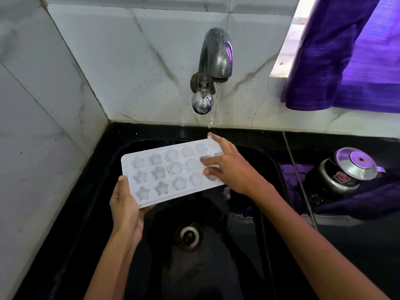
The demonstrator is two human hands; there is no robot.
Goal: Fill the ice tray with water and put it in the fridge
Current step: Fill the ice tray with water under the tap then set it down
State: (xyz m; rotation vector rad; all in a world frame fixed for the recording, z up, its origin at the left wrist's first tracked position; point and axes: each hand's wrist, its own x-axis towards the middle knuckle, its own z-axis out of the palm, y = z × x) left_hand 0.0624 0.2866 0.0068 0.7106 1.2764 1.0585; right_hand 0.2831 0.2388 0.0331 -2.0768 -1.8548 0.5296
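Note:
A white ice tray (168, 172) with star and flower shaped cells is held level over the black sink (112, 161). My left hand (126, 208) grips its near left corner from below, thumb on the rim. My right hand (229, 169) lies on the tray's right end, fingers spread over the cells. A thin stream of water (213, 109) runs from the chrome tap (214, 61) on the tiled wall and lands at the tray's far right corner by my fingertip. The cells look wet; how full they are is unclear.
The sink drain (187, 236) lies below the tray. On the black counter to the right stands a steel pressure cooker (344, 169) on a purple cloth. A purple curtain (350, 50) hangs at the upper right. Tiled walls close the left and back.

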